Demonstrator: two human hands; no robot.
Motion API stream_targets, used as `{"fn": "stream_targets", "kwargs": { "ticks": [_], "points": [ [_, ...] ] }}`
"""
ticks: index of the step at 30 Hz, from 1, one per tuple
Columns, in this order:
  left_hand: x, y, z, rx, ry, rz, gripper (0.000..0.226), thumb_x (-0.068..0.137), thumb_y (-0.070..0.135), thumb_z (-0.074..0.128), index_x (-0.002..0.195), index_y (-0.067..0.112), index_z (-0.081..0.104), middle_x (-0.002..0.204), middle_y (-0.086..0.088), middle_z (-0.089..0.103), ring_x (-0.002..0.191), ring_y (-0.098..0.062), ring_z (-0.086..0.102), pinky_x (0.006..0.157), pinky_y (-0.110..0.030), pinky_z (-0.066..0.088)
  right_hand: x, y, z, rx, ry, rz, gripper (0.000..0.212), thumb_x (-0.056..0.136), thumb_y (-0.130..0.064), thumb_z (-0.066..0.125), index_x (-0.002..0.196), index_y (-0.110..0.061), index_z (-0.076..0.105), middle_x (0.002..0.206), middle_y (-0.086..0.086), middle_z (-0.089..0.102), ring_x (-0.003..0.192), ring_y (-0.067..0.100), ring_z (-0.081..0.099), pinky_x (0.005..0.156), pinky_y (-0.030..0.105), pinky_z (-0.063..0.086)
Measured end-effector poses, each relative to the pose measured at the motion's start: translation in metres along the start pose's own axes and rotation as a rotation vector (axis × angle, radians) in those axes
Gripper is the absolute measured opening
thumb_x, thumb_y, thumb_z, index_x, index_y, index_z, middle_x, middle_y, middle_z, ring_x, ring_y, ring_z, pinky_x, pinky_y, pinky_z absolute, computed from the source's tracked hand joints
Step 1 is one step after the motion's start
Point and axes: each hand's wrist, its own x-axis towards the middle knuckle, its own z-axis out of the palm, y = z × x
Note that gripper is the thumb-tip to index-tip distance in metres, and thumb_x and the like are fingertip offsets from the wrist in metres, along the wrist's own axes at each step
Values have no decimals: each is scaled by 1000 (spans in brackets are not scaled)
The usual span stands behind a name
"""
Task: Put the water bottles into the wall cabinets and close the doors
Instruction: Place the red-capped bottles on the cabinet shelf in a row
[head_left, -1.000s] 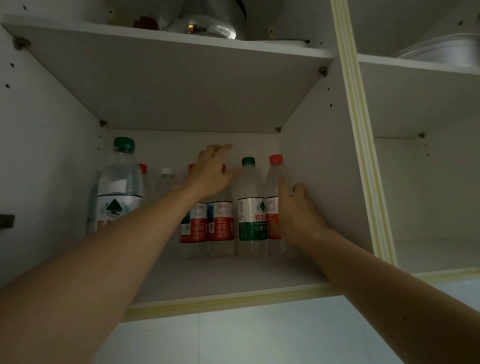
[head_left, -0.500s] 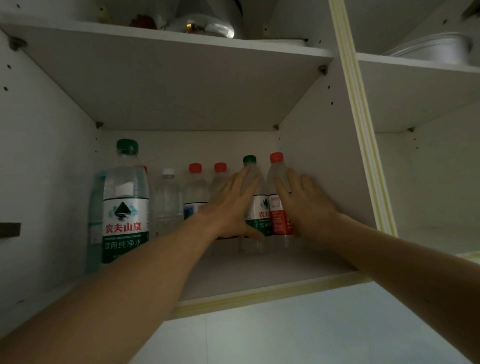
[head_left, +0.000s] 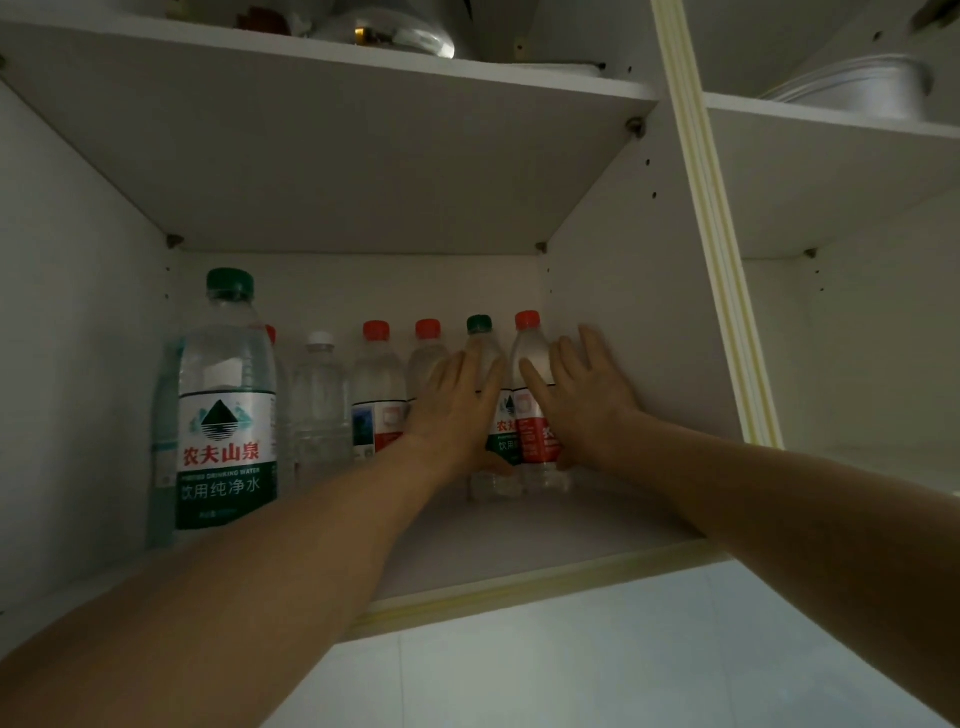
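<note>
Both arms raised; left hand (head_left: 457, 410), right hand (head_left: 584, 405) flat against bottles (head_left: 511, 415).

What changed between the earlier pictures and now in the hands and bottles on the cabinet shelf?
The left hand came down from the red-capped bottle tops and lies flat against the small green-capped clear plastic bottle. The right hand opened flat against the rightmost red-capped bottle. The large green-capped bottle stayed put.

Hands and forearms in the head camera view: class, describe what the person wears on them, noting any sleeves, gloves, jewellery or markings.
Both forearms are bare as far as the frame shows, with no sleeve in view. The left hand and right hand wear no gloves; no rings, watch or wristband are visible. No markings show in this dim light.
</note>
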Motion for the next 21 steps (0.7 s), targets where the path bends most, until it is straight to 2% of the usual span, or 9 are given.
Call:
{"fn": "stream_targets", "kwargs": {
  "ticks": [7, 16, 19, 21],
  "points": [
    [-5, 3, -2, 179, -120, -64, 129, 78, 73, 65, 157, 8, -14, 164, -23, -17, 153, -39, -5, 122, -47, -5, 15, -10, 13, -51, -10, -19, 118, 85, -79, 47, 158, -7, -12, 162, 31, 4, 151, 46, 2, 118, 64, -5],
    [-6, 3, -11, 286, -171, -77, 124, 81, 77, 56, 158, 12, -16, 164, -21, -16, 153, -39, -6, 124, -52, -1, 17, -16, 14, -90, 6, -12, 112, 89, -72, 48, 158, -4, -10, 162, 33, 7, 150, 49, 5, 118, 63, -4],
    [-12, -7, -22, 329, -154, -37, 113, 84, 72, 57, 159, 15, -4, 166, -20, -3, 153, -39, 1, 124, -52, 4, 13, -16, 11, -70, -3, 0, 103, 95, -64, 46, 158, -3, -8, 162, 32, 9, 150, 48, 7, 119, 63, -3],
    [-20, -17, -33, 266, -95, 10, 99, 85, 63, 63, 158, 14, 16, 163, -19, 15, 151, -36, 13, 124, -47, 12, 10, -16, 4, -19, 1, 9, 95, 97, -57, 46, 158, -2, -2, 161, 31, 14, 149, 46, 12, 120, 62, 3]
  ]
}}
